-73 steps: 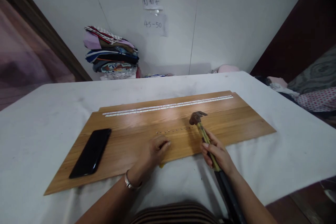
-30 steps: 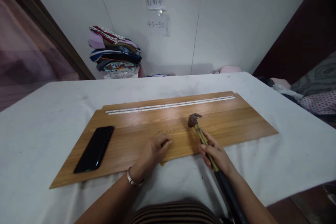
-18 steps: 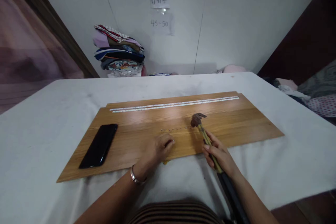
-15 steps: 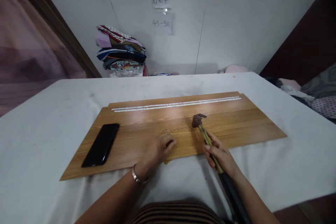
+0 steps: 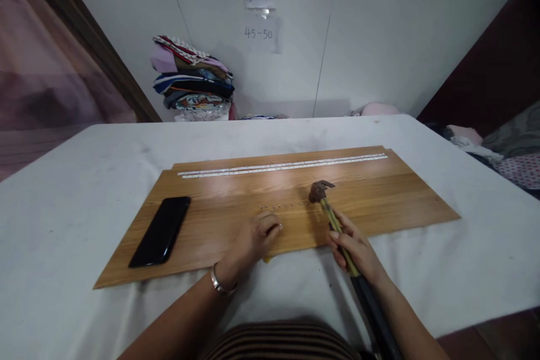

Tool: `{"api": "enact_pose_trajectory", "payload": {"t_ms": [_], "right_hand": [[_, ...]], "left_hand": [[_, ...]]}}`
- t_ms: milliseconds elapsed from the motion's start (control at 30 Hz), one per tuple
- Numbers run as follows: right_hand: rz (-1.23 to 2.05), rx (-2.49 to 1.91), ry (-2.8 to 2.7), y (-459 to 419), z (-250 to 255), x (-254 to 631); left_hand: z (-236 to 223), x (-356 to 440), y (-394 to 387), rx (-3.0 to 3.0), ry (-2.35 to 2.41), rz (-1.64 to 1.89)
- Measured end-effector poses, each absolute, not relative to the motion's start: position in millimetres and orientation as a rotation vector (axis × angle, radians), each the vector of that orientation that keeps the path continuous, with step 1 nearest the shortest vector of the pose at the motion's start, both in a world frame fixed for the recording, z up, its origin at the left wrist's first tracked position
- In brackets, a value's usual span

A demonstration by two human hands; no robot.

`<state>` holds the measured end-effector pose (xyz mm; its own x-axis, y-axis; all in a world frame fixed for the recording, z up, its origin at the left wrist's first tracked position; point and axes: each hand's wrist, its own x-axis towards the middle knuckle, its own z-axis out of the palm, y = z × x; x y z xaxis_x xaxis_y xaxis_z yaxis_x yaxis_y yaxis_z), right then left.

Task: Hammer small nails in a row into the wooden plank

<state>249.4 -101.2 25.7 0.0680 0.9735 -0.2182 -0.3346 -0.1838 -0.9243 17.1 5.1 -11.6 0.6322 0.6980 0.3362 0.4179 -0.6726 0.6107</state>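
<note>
My right hand (image 5: 352,247) grips a claw hammer (image 5: 342,239) partway along its yellowish shaft, with the black grip trailing back toward me. Its rusty head is over the wooden board (image 5: 223,197), at the right end of a row of small nails (image 5: 280,206); whether it touches one I cannot tell. Just in front of that row, my left hand (image 5: 257,236) rests on the board with its fingers curled closed. Anything inside those fingers is hidden. A bracelet is on the left wrist.
On the board's left lies a black phone (image 5: 161,230). Two white measuring strips (image 5: 282,166) run along its far side. A white cloth (image 5: 63,219) covers the table. Folded clothes (image 5: 193,81) are stacked by the wall, below paper notes (image 5: 259,31).
The view has shifted very slightly. The hammer head has moved a touch up and to the right, while my left hand stays put on the board.
</note>
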Motion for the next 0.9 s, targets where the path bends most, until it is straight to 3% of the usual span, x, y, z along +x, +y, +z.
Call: {"api": "enact_pose_trajectory", "payload": {"t_ms": [633,900], "right_hand": [[1.451,-1.141,-0.762,-102,24,250],[1.404,-1.156,-0.768,-102,28,250]], "left_hand": [[-5,18,4,2.400,0.926,0.747],[-9,11,-1,2.586,0.980,0.912]]}}
